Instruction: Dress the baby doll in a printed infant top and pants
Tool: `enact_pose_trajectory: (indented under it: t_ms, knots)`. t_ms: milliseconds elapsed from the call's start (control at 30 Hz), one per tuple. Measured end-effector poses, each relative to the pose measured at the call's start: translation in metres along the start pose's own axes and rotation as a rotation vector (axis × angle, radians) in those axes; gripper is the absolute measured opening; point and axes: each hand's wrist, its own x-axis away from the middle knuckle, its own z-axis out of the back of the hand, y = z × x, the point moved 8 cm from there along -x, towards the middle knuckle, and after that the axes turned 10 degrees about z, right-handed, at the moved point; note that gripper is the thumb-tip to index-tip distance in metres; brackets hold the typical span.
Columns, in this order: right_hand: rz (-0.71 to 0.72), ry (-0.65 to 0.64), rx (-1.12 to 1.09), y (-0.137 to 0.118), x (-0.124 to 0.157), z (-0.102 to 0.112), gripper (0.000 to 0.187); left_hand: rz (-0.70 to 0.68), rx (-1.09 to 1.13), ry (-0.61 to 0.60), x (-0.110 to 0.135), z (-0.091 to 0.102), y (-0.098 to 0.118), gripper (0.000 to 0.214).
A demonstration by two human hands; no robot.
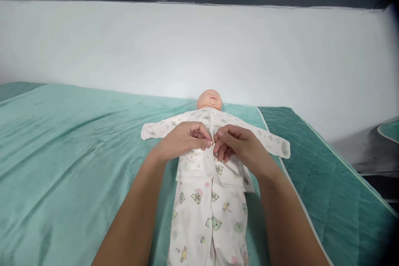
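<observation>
Presently, both bare hands meet at the middle of a white long-sleeved shirt of thin soft cloth, printed with small green bears (195,165). This shirt is on a doll with a smooth, pink-beige, plastic-looking head (210,99), which lies on its back upon a light green, plush-looking sheet (77,149), with the head towards the wall and both sleeves stretched out sideways. White trousers with a similar print (191,220) cover its legs.

The left hand (191,136) pinches the front edge of the shirt between thumb and index finger. The right hand (234,142) has its thumb and index finger pressed together on the opposite edge, just beside the left fingertips, and its other fingers are curled below. Whether a button or a snap is between them, I cannot tell; it is too small.

In my judgement, the work is to bring the two front edges together. To do it well, one should keep the edges level, hold the cloth near the fingertips, and press between the fingers rather than down on the doll's chest.

As for brands or labels, I can read no writing; the prints show only pictures.
</observation>
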Motion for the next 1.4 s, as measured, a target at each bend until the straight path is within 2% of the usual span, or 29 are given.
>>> enact_pose_trajectory:
  t_ms: [267,500,767,967,1233,1400]
  knots:
    - [0.016,-0.022,0.018,0.001,-0.001,-0.002,0.027,0.013,-0.059,-0.039,0.003,-0.006,0.003,0.021]
    - [0.02,-0.037,0.061,0.001,0.0,-0.004,0.03,-0.007,-0.039,-0.048,0.004,-0.007,0.006,0.01]
    - [0.01,-0.089,0.095,0.001,0.002,-0.008,0.025,-0.048,0.039,-0.131,0.005,-0.011,0.008,0.011]
    - [0.034,-0.114,0.07,-0.002,0.002,-0.007,0.02,-0.06,0.027,-0.142,0.005,-0.009,0.008,0.018]
    - [0.038,-0.119,0.039,-0.001,0.001,-0.007,0.021,0.021,0.004,-0.102,0.007,-0.008,0.004,0.014]
    - [0.056,-0.139,0.031,-0.003,0.001,-0.007,0.017,0.017,-0.004,-0.1,0.007,-0.008,0.005,0.012]
